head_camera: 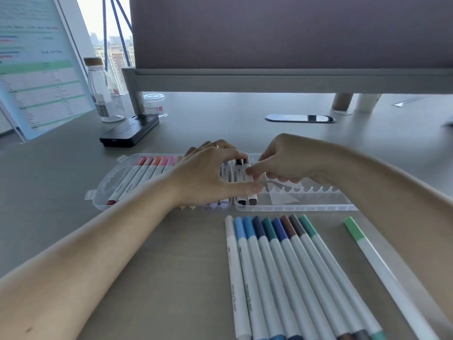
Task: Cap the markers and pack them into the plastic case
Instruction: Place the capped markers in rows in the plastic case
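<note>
Clear plastic case, white-barrelled markers slotted side by side

Head view (close) down over desk
</note>
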`<state>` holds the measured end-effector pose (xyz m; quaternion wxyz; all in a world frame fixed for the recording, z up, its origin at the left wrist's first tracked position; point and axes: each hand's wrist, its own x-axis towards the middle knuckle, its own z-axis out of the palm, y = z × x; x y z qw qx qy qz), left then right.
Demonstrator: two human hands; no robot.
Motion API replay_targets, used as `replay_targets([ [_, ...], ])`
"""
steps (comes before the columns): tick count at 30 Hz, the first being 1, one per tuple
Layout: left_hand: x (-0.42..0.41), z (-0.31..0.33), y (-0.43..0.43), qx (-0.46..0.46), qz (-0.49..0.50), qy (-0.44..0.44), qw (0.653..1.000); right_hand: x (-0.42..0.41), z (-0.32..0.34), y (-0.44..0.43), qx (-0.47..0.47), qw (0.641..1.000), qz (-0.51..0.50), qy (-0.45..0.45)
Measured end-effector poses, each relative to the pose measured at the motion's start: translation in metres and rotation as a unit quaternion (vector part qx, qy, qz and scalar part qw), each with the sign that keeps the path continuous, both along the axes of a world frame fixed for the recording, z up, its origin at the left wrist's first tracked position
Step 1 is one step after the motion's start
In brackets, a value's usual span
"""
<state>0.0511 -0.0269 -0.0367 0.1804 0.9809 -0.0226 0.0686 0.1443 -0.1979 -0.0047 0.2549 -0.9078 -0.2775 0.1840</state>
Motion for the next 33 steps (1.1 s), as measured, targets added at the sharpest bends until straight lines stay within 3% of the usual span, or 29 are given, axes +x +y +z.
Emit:
replay_targets([
  [17, -0.0002, -0.002, 0.0029, 0.024, -0.01, 0.004, 1.0, 0.0031, -0.002, -0.004, 0.006, 0.999, 0.016, 0.027],
  [33, 0.0015, -0.0053, 0.0031, 0.042, -0.011, -0.011, 0.999, -0.0017, -0.0005, -0.0044, -0.014, 0.999, 0.027, -0.028],
])
